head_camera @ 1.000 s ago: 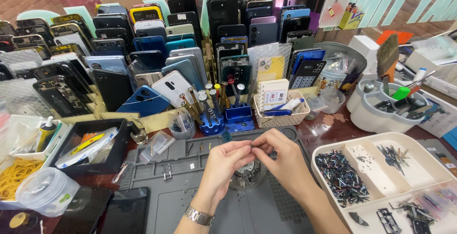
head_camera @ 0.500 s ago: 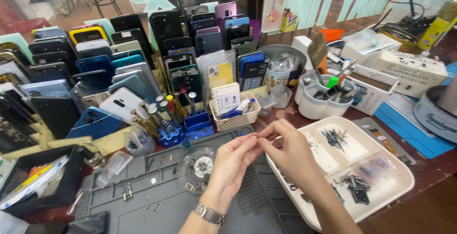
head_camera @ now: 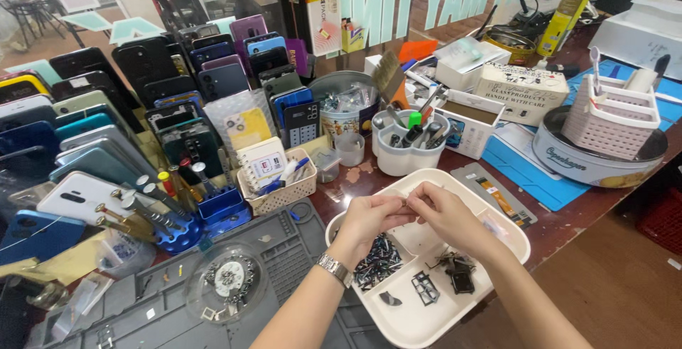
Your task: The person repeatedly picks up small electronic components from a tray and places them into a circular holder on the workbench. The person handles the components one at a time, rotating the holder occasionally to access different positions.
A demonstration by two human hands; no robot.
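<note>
Mat (head_camera: 298, 264): grey, lies left of the tray.
Tray (head_camera: 497, 225): white, with compartments, under both hands.
Left hand (head_camera: 369, 222): fingers pinch a tiny part.
Right hand (head_camera: 447, 214): fingertips meet the left ones, pinching too.
Part (head_camera: 406, 203): very small, between both hands, above the tray.

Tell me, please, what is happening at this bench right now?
A person is working over a white sectioned tray of small dark parts. The left hand and right hand meet above it, pinching one tiny piece too small to identify. A grey work mat and a round clear dish lie to the left.
</note>
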